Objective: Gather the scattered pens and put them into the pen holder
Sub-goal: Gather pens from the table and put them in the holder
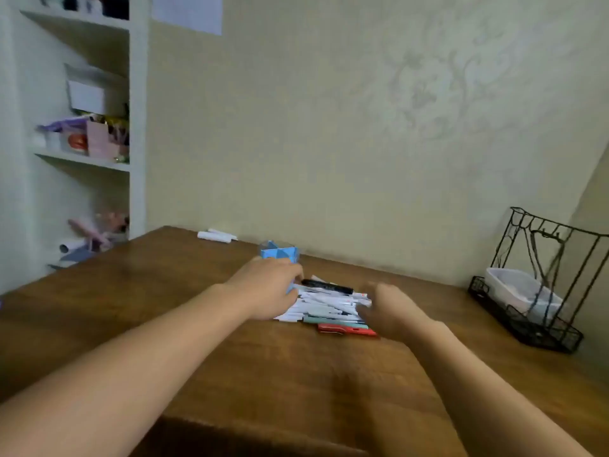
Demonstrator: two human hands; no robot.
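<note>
— Where are your hands?

— Both are out over the wooden table [230,357]. My left hand [263,291] lies on the left end of the pile of pens [324,305], fingers curled loosely down over it. My right hand [389,311] is at the right end of the pile, fingers bent and slightly spread; it is blurred, so I cannot tell whether it has hold of any pen.

— Does the left one hold anything?

— It touches the pens, but I cannot tell if it grips one; the fingertips are hidden behind the hand.

— How do the pens lie?

— Mostly white ones bunched side by side between my hands. A black pen [326,286] lies along the far edge of the pile, a green pen [329,319] and a red pen [346,330] along the near edge.

— And the pen holder?

— The blue pen holder [280,253] stands just behind my left hand, near the wall. Two white pens [217,235] lie apart at the far left of the table. A black wire rack [534,291] with a white tub [514,288] in it stands at the right.
</note>
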